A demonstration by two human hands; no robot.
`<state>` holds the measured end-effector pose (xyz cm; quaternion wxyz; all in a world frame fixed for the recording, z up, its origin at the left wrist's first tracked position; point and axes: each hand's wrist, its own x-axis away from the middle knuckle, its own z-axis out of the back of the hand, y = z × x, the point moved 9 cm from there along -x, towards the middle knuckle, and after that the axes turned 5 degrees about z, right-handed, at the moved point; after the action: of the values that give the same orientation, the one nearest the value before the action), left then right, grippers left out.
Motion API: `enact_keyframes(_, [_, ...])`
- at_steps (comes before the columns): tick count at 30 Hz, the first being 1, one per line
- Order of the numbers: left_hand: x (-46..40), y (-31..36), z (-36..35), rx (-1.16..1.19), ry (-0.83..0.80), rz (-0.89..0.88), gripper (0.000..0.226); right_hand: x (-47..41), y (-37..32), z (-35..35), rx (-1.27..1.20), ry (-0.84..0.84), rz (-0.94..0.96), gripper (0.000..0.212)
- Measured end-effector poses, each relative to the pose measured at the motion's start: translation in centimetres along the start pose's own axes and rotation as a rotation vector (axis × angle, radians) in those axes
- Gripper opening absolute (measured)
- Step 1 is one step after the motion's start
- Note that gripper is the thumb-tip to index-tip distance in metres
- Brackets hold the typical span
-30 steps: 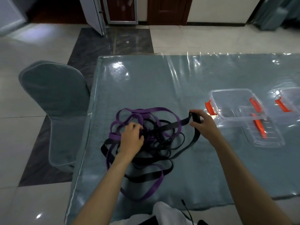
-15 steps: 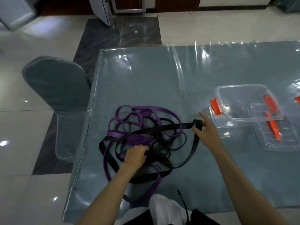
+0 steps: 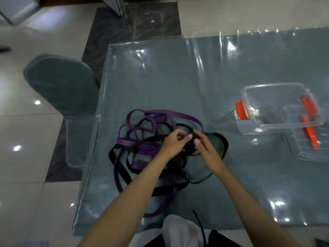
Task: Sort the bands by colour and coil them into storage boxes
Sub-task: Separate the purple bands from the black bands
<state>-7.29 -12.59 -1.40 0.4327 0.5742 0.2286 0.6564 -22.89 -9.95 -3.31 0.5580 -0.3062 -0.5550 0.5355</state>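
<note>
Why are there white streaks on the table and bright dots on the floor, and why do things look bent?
Head view: the clear plastic cover on the table and the glossy floor mirror the room lights as glare; the wide lens bows the table's edges; the hands are slightly motion-blurred over the black band.

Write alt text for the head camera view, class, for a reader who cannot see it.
Both bare hands, left hand and right hand, meet on a flat black elastic band in a tangle with flat purple elastic bands on a teal table. An open clear plastic storage box with orange clips stands to the right.
</note>
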Motion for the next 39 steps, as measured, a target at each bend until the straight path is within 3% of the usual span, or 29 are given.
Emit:
enact_keyframes(2, [0.3,-1.7,-2.3,0.142,-0.165,0.103,0.032,-0.3,1.3,0.1,-0.079,0.028,-0.102,0.053])
enact_keyframes(4, [1.4,-3.9,-3.5,0.339,-0.316,0.212,0.034,-0.7,2.4,1.6,0.032,0.117,-0.115,0.032])
enact_keyframes(6, [2.2,-5.8,-3.2,0.371,-0.344,0.229,0.030,-0.9,3.3,1.9,0.133,0.098,-0.100,0.024])
enact_keyframes(8, [2.8,-7.4,-1.2,0.250,-0.221,0.130,0.032,-0.8,3.4,2.1,0.241,0.106,-0.086,0.025])
enact_keyframes(11, [4.5,-9.6,3.6,-0.044,0.093,-0.061,0.021,-1.3,3.1,4.1,0.351,0.248,-0.037,0.027])
enact_keyframes(14, [7.2,-13.0,7.0,-0.309,0.288,-0.056,0.006,-1.6,2.4,4.1,0.546,0.234,0.030,0.017])
enact_keyframes(18, [9.0,-16.6,6.9,-0.570,0.204,0.099,0.055,0.9,1.8,3.2,0.952,0.357,0.006,0.029])
enact_keyframes(20, [9.6,-17.6,5.2,-0.750,0.066,0.089,0.078,2.3,0.8,1.6,0.964,0.402,0.193,0.035])
enact_keyframes(22, [10.2,-18.9,3.6,-0.917,-0.050,0.078,0.088,3.6,0.4,-1.1,0.906,0.291,0.400,0.036])
enact_keyframes(25, [10.7,-19.5,2.9,-1.052,-0.019,-0.030,0.069,5.2,1.0,-5.2,0.879,0.065,0.493,0.035])
enact_keyframes(29, [11.7,-18.8,4.6,-0.950,0.127,-0.189,0.044,6.5,3.1,-7.6,0.804,-0.061,0.384,0.050])
enact_keyframes(32, [12.4,-18.4,5.8,-0.823,0.139,-0.271,0.043,7.1,4.1,-8.8,0.829,-0.138,0.310,0.062])
enact_keyframes(36, [12.5,-19.2,6.3,-0.749,0.072,-0.287,0.036,7.1,4.1,-9.1,0.844,-0.068,0.227,0.039])
enact_keyframes(39, [12.9,-19.6,6.5,-0.695,0.049,-0.267,0.027,7.2,4.4,-10.2,0.819,-0.124,0.114,0.034])
